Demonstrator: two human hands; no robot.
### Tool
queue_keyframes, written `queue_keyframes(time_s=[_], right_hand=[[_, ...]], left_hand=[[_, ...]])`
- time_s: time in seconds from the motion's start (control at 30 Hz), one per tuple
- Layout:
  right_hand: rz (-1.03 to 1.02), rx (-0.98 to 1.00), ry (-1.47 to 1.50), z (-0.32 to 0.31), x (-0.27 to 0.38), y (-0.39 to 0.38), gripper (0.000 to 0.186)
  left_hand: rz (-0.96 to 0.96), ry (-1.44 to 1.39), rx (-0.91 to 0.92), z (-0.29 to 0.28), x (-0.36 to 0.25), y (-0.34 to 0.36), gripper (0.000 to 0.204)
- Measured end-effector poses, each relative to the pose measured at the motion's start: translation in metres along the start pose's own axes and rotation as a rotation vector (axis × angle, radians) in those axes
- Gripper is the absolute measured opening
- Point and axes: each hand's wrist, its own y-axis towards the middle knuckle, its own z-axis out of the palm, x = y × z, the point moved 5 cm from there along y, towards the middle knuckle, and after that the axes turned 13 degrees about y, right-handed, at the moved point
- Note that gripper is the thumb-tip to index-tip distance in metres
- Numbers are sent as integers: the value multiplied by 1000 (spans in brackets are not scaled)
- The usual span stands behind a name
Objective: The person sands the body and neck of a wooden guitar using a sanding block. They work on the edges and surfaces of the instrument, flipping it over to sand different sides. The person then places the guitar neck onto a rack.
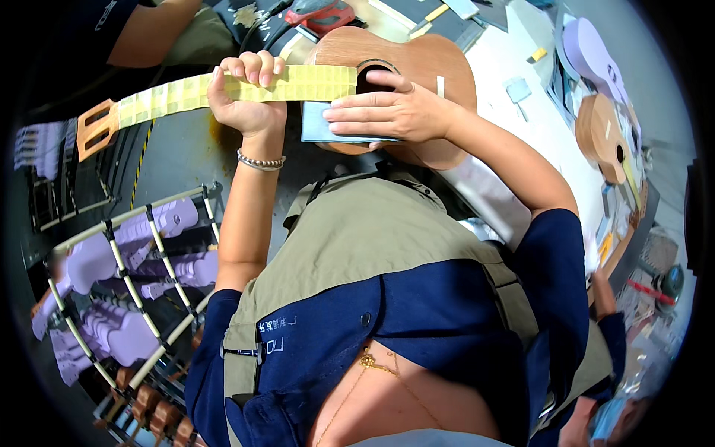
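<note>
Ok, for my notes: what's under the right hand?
A blue sheet and the brown instrument body; the right hand covers part of both. What the sheet covers can't be seen.

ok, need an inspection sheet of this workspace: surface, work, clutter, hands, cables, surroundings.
Surface: white bench, loose items along it
Work: guitar over the bench; yellow-taped neck out past the edge; blue pad at its near side
Clutter: red tool, second guitar, purple guitar
Left hand: fingers wrapped round the neck
Right hand: fingers laid over the pad; grip unclear
Cables: black cable or hose near the red tool, cannot tell which
Surroundings: rack with purple bodies at left; other people's arms upper left and lower right
</note>
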Motion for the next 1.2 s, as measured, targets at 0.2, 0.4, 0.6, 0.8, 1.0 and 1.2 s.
queue_keyframes(time_s=[0.2, 0.4, 0.6, 0.8, 1.0, 1.2], right_hand=[[132, -4, 257, 3, -14, -21, 42], [122, 18, 310, 10, -15, -22, 48], [169, -20, 298, 11, 5, 12, 54], [308, 86, 279, 24, 32, -56, 52], [658, -105, 267, 36, 60, -38, 57], [954, -300, 228, 50, 104, -14, 70]], left_hand=[[31, -6, 9, 4, -1, -4, 29], [37, 27, 38, 5, -2, -8, 29], [53, -8, 162, 4, -3, -6, 28], [35, -34, 4, -17, 6, -3, 27], [32, -54, 55, -12, 7, -1, 25], [32, -38, -17, -3, -1, -18, 29]])
